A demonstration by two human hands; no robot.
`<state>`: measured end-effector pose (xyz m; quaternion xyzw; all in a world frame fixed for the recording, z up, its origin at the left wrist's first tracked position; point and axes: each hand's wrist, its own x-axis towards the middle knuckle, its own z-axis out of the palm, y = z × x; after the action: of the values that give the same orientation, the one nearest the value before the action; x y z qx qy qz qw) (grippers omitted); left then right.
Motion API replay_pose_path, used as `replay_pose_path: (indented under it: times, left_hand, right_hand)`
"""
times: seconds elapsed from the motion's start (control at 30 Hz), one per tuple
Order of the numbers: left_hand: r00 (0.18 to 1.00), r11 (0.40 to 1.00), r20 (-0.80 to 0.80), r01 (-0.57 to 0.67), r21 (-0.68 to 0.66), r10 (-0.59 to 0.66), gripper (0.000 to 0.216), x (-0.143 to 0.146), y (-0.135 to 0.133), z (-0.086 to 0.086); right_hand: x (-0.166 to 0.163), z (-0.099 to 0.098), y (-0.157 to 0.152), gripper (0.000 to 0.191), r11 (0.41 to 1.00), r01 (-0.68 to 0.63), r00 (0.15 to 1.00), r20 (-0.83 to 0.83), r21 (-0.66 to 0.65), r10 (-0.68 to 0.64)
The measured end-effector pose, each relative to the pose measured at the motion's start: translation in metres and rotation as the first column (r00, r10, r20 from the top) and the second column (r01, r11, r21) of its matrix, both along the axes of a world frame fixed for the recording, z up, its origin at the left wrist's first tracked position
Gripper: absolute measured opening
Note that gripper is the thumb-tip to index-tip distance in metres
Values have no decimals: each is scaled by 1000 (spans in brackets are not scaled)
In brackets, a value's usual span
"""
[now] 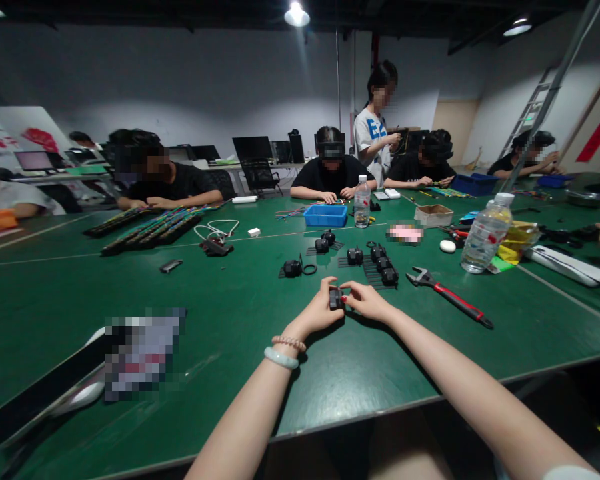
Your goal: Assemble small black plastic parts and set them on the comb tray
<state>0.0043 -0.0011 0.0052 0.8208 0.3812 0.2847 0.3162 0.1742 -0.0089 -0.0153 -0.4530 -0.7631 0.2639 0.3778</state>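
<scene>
Between my hands, just above the green table, is a small black blocky part point(336, 299) whose exact kind I cannot make out. My left hand point(322, 309) grips it from the left, fingers curled around. From the right, my right hand point(367, 301) pinches its edge with thumb and fingertips. Beyond my hands lie similar black parts with rows of thin prongs: one point(293, 268) beside a black ring point(310, 269), one point(323, 245) farther back, one point(354, 256) in the middle, and a stacked group point(383, 263) to the right.
An adjustable wrench point(450, 297) with red-black handles lies to the right, near a water bottle point(487, 233). A blue tray point(325, 215) and another bottle point(362, 202) stand farther back. At left are a phone-like black slab point(55, 387) and wire bundles point(153, 230). Several people sit around the table.
</scene>
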Motion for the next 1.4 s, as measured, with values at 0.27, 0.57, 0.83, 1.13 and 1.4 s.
replay_pose_path:
  times: [0.27,0.57,0.83,1.13,1.4]
  left_hand:
    - [999,1000,32,20,-11,-20,68,0,2,-4]
    - [999,999,36,24,-23,-23,69,-1,2,-4]
    - [999,1000,33,18,-21,-17,70,-1,2,-4]
    - [999,999,31,12,-34,-11,69,-1,1,-3]
    - [999,1000,26,23,-15,-22,69,-2,2,-5]
  right_hand:
    - [1,3,-3,38,996,-79,995,-62,-27,78]
    - [1,2,-4,38,996,-87,994,-66,14,87]
    - [1,3,-4,36,997,-67,997,-32,33,68]
    - [1,1,-3,36,997,-64,997,-34,29,65]
    - [0,2,-4,34,999,-47,999,-19,24,48]
